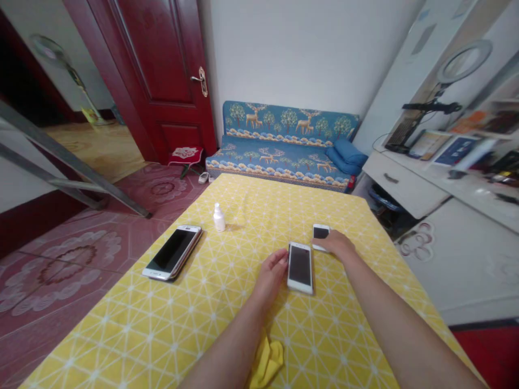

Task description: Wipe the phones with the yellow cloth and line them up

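A white smartphone point(300, 268) with a dark screen lies face up on the yellow patterned tablecloth point(194, 335). At its left edge is my left hand point(272, 273), fingers slightly bent and touching or nearly touching the side; it does not wrap round the phone. My right hand point(339, 245) grips a smaller white phone point(320, 231) by its right and lower part, covering that corner. A larger white phone point(173, 252), its screen dark, rests farther left. Beyond it stands a small white bottle point(219, 218). Beside my left forearm lies a crumpled yellow cloth point(267, 362).
Past the table's far edge is a blue sofa point(279, 156) with a deer pattern. A white cabinet point(405, 181) flanks the right side, bearing a ring light point(464, 62) and books. Metal legs point(101, 189) and a red stool point(185, 155) stand on the left.
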Demonstrator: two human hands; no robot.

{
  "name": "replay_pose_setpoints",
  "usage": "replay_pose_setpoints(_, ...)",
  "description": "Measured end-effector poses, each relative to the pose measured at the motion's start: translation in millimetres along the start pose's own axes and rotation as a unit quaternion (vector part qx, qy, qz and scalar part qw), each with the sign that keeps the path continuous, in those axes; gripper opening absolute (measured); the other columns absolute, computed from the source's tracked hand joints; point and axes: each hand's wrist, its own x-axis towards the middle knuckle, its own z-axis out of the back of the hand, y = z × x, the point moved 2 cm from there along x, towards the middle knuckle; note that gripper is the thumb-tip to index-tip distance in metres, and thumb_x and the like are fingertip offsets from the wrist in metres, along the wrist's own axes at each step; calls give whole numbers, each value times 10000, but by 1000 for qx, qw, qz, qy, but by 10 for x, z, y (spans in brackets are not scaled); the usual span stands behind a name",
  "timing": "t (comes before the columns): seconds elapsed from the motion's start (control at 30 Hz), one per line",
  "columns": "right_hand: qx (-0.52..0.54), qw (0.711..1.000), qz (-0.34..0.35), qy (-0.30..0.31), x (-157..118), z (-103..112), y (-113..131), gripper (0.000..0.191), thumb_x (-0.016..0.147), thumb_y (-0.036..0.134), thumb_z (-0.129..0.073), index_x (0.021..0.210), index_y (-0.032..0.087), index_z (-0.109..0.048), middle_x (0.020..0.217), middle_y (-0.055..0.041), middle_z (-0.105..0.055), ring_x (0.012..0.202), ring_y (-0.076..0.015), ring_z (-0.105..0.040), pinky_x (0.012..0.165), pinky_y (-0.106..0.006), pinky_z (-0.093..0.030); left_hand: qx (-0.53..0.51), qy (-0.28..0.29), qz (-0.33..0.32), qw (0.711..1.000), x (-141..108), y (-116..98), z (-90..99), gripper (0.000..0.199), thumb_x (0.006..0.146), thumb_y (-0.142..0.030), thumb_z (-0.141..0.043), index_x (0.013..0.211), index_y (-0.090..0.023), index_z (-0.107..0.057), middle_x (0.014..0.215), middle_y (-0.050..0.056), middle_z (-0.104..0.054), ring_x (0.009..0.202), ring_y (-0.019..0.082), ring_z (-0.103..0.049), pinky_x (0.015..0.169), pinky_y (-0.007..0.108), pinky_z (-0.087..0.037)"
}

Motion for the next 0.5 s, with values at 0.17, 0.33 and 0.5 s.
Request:
replay_pose_setpoints(0.17, 133, 991, 17, -21, -256, 12, -171, 311, 703, 470, -658, 643, 165, -648, 594, -87, -669, 700, -256, -682, 590, -289, -480, 1, 2, -5, 1000, -4, 4, 13, 355, 645, -269, -800, 972, -176, -696, 1116, 109, -686, 1132, 250, -579, 1059, 403, -335)
replay_pose_setpoints(0.33, 315, 948, 37, -22, -999, -223, -177, 427, 825, 548, -473, 827, 144, -610, 669, -84, -690, 600, -196, -671, 540, -287, -530, 3, 3, -1, 1000, -2, 9, 18, 346, 661, -249, -788, 987, -178, -693, 1111, 100, -685, 1118, 236, -584, 1051, 386, -340)
replay_pose_setpoints(0.5, 565, 821, -7, 77, -1595, -435, -72, 432, 596, 532, -756, 757, 164, -595, 653, -61, -694, 552, -177, -664, 522, -274, -556, 10, 11, -10, 1000, 11, 34, 28, 357, 679, -248, -777, 1016, -175, -683, 1131, 101, -675, 1124, 232, -579, 1044, 381, -344)
